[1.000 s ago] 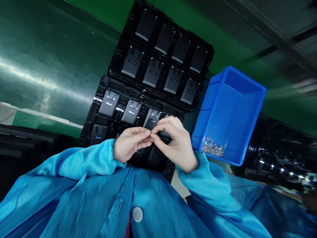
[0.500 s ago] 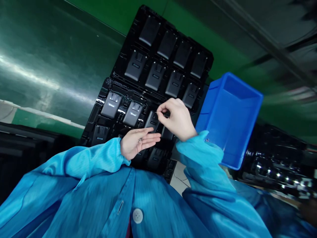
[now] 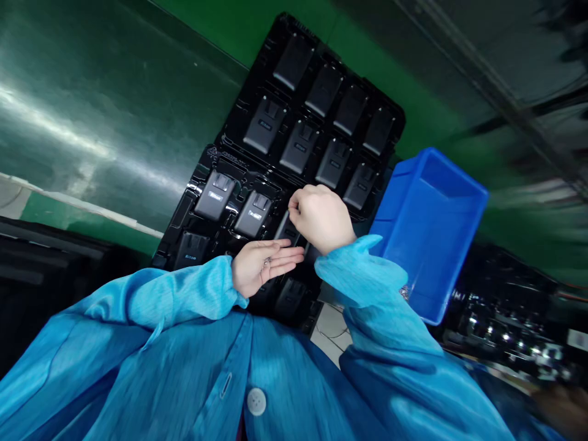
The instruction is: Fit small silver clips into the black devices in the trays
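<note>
My left hand (image 3: 252,269) is palm up with its fingers stretched out flat, and a few tiny shiny metal pieces (image 3: 267,261) lie on the palm. They look like small screws, but are too small to tell for sure. Just above it, my right hand (image 3: 325,217) is closed in a pinch, knuckles up; what is between its fingertips is hidden. Below the pinch sits a black plug-in device (image 3: 288,229), partly covered by my hands. Similar devices marked "Riton" (image 3: 254,214) rest in the near black tray (image 3: 177,223).
A second black tray (image 3: 232,125) with several such devices lies beyond the near one. At the right stands a blue plastic bin (image 3: 441,226), with small shiny pieces (image 3: 404,293) near my sleeve. Dark blurred items (image 3: 505,318) are farther right. The worktop (image 3: 114,92) is green.
The view has shifted slightly, so the trays sit a little farther right. My right hand has turned knuckles up, hiding its fingertips. My left hand stays palm up with the small pieces.
</note>
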### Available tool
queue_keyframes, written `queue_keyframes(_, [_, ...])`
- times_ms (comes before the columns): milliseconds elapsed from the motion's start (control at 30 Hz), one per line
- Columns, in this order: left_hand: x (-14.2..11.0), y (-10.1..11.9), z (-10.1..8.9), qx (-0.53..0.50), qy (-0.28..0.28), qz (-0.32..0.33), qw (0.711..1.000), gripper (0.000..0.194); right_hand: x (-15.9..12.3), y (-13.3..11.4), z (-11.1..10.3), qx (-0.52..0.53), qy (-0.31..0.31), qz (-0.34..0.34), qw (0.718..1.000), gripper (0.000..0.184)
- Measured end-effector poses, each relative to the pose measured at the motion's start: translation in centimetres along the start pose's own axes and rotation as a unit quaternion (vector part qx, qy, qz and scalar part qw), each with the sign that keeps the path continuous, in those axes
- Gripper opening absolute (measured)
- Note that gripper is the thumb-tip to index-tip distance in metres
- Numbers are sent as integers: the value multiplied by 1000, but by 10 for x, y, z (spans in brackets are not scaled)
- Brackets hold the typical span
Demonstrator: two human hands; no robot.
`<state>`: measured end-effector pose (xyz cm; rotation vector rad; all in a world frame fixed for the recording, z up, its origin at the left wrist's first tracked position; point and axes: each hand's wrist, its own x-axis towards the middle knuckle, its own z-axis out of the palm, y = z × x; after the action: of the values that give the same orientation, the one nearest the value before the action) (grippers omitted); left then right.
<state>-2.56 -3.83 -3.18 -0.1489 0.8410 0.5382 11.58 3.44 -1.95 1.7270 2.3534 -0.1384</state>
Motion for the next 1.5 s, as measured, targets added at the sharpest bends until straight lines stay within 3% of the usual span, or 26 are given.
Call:
queue_keyframes(300, [-1,2,-1,2,-16,-16,1000,43,-43,9,21,24,103,-56,993,31])
queue_keyframes(500, [-4,9,-11,-35,-71,-25,997,61,-62,-7,-1,164,206,-59,963,18])
queue_keyframes(633, [-9,14,-15,-53,-113,-11,992,69,-72,-25,-17,211,159,-117,957,10])
queue_keyframes(767, [-14,16,-16,-41,-161,-2,986,74,-73,-32,-17,208,108,-167,958,10])
queue_keyframes(967, [-17,17,-16,-40,-172,-13,984,77,-69,-32,-17,175,63,-213,959,15])
queue_keyframes(1300, [-16,18,-20,-21,-185,-14,982,77,-66,-33,-20,183,-6,-212,960,13])
queue_keyframes(1500, [-15,21,-22,-30,-180,-6,983,77,-62,-32,-26,225,7,-214,951,9])
